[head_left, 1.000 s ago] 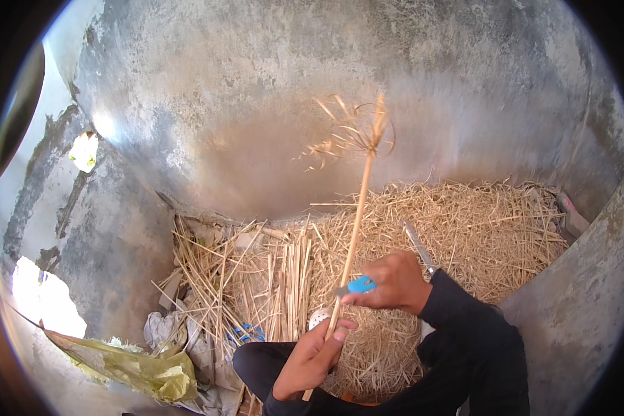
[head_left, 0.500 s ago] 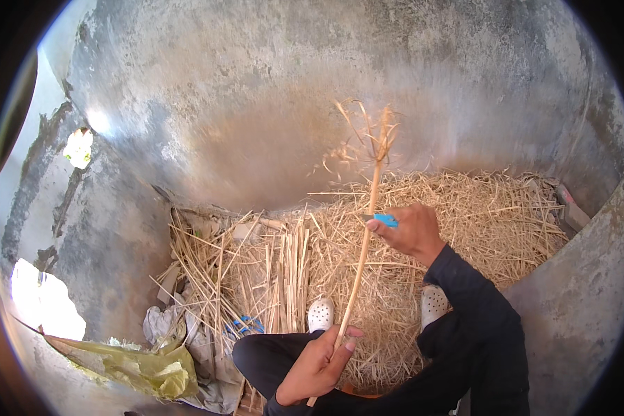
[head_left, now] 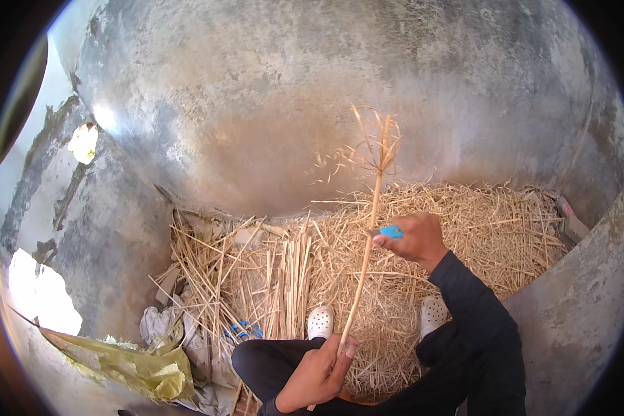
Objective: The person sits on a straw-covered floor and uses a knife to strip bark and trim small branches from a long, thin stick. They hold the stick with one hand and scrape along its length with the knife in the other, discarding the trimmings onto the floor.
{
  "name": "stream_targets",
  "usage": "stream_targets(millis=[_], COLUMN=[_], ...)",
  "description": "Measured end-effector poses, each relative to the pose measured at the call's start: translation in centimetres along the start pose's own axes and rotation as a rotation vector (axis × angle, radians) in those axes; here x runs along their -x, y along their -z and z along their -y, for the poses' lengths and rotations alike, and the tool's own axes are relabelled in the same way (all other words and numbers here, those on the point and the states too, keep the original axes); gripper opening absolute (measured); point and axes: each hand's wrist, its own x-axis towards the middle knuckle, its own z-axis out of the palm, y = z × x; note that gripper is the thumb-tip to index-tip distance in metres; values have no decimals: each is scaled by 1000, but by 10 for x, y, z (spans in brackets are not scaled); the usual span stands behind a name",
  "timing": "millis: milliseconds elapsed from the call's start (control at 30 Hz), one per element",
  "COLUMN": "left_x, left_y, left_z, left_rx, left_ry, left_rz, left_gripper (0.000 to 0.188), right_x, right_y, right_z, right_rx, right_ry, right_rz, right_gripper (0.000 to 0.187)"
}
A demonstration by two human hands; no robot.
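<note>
A long, thin, pale dry stalk [head_left: 366, 274] slants away from me, its far end splayed into a frayed tuft [head_left: 383, 149] of thin curled strips. My left hand [head_left: 319, 375], closed, grips its near end by my knee. Partway up the stalk, my right hand [head_left: 423, 239] is closed around the blue handle of a small knife [head_left: 391, 231]. The short blade lies against the stalk, though its edge is too small to make out. Several loose shavings [head_left: 326, 163] hang in the air left of the tuft.
Straw-like shavings [head_left: 478, 225] cover the floor beyond my white clogs [head_left: 319, 322]. Longer strips [head_left: 284, 274] lie left of them, near a blue item [head_left: 243, 331] and a yellowish plastic sheet [head_left: 139, 371]. A curved grey wall [head_left: 291, 83] rises behind; the left wall has bright holes.
My right hand and the knife have come slightly nearer to my left hand along the stalk. The tuft has shifted a little right, and the flying shavings lie differently. The view has moved slightly.
</note>
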Motion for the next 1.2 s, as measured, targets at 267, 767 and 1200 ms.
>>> stream_targets(millis=[267,767,1200], left_x=[13,-34,-21], left_y=[-8,-13,-1], left_z=[-11,40,18], left_rx=[120,297,-117], left_ry=[-6,24,-51], left_rz=[64,-147,-271], left_gripper=[22,31,31], right_x=[-12,35,28], right_y=[-6,10,4], right_z=[-53,72,65], right_rx=[120,-173,-142], right_ry=[-248,176,212], right_rz=[24,205,155], right_gripper=[75,70,67])
